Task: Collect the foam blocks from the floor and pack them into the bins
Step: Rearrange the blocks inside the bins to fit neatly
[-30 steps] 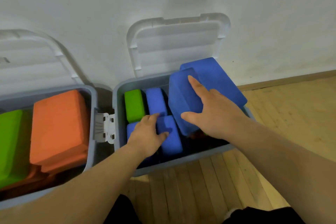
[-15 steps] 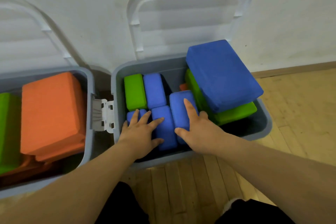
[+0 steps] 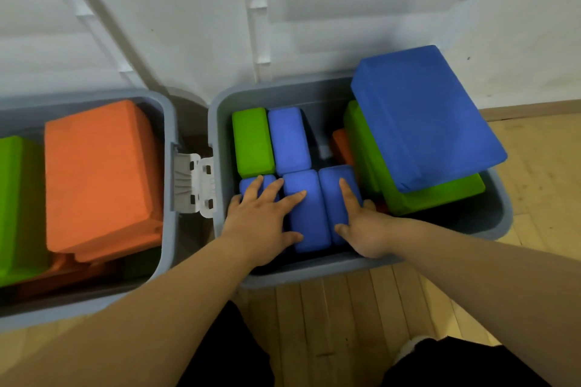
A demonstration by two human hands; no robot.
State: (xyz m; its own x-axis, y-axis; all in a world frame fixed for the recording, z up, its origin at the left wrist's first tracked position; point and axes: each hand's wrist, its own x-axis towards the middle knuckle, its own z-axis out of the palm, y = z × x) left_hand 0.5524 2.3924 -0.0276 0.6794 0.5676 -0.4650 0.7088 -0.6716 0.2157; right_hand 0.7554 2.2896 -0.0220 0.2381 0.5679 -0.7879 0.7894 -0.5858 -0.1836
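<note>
Two grey bins stand open against the wall. The right bin (image 3: 490, 223) holds several foam blocks on end: a green block (image 3: 251, 140), a blue block (image 3: 288, 138) and a front row of blue blocks (image 3: 309, 214). My left hand (image 3: 262, 220) lies flat with spread fingers on the front row's left blocks. My right hand (image 3: 361, 223) presses the rightmost front blue block (image 3: 333, 179), index finger straight on top. A large blue block (image 3: 421, 116) lies tilted on a green block (image 3: 440, 198) at the bin's right. The left bin (image 3: 168, 122) holds a big orange block (image 3: 100, 176) and a green block (image 3: 19, 204).
Both white lids (image 3: 361, 6) lean open against the white wall. White latches (image 3: 196, 188) sit between the bins. A small orange block (image 3: 342, 144) shows deep in the right bin. Wooden floor (image 3: 339, 320) runs in front, and my dark-trousered knees are at the bottom.
My right hand lowered the blue block from a tilt into the front row and now presses it down. My left hand spread flat over the neighbouring blocks. The camera moved closer.
</note>
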